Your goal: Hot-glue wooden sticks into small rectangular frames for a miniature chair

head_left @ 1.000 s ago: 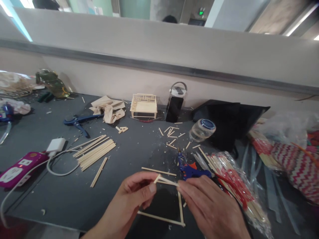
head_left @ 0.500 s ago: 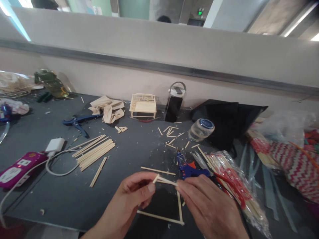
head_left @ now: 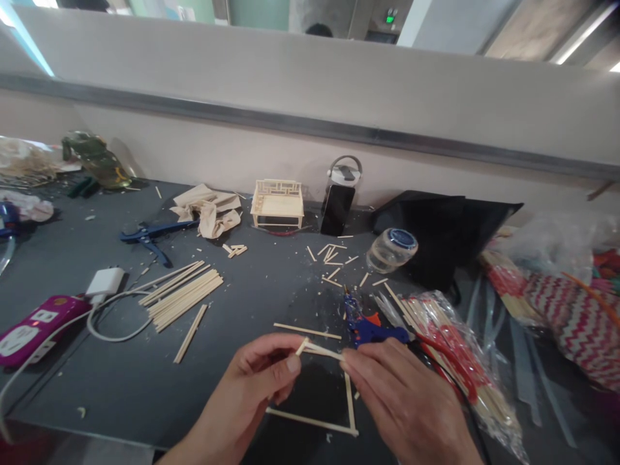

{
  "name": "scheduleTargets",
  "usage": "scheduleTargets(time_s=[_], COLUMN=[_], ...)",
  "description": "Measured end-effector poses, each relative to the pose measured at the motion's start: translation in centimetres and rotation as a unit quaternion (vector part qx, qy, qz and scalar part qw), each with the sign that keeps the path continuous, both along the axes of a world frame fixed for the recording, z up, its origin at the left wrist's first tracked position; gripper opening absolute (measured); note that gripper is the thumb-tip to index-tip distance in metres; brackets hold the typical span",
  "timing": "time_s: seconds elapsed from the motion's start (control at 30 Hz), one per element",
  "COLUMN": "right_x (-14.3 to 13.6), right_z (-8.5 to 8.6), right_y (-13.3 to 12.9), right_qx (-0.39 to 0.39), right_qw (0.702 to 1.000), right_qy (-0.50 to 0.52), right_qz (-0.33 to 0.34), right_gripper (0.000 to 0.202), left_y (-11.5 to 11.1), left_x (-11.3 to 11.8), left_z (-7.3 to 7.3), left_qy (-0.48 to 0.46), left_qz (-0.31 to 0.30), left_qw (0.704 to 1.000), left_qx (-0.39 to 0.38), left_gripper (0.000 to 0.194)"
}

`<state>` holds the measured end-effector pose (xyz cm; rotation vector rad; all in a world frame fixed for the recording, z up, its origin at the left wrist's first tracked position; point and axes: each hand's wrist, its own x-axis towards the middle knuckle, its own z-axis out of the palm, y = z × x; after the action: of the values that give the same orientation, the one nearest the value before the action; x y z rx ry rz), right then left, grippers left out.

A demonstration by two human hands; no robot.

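One stick corner (head_left: 352,413) flat on table (head_left: 242,400), nearer than glue gun (head_left: 372,330). Left of glue gun, left hand (head_left: 259,378) and right hand (head_left: 409,394) pinch opposite ends of thin sticks (head_left: 323,351). Jar (head_left: 391,252) beyond glue gun; model bench (head_left: 278,205) farther, back left.

Pale wall (head_left: 217,71) behind dark grey tabletop (head_left: 261,278)
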<state>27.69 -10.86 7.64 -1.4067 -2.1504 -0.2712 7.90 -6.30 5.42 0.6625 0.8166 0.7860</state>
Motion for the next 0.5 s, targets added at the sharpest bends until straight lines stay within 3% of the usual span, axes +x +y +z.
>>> scheduleTargets(time_s=[0.5], right_x=[0.00], right_z=[-0.14], right_y=[-0.12], right_qx=[-0.018], right_qw=[1.000], right_qy=[0.010], right_qz=[-0.006], right_gripper=[0.026], left_y=[-0.09], left_x=[0.07], left_z=[-0.03], left_qy=[0.002], left_qz=[0.003], left_qw=[1.000], left_qx=[-0.007], left_gripper=[0.023])
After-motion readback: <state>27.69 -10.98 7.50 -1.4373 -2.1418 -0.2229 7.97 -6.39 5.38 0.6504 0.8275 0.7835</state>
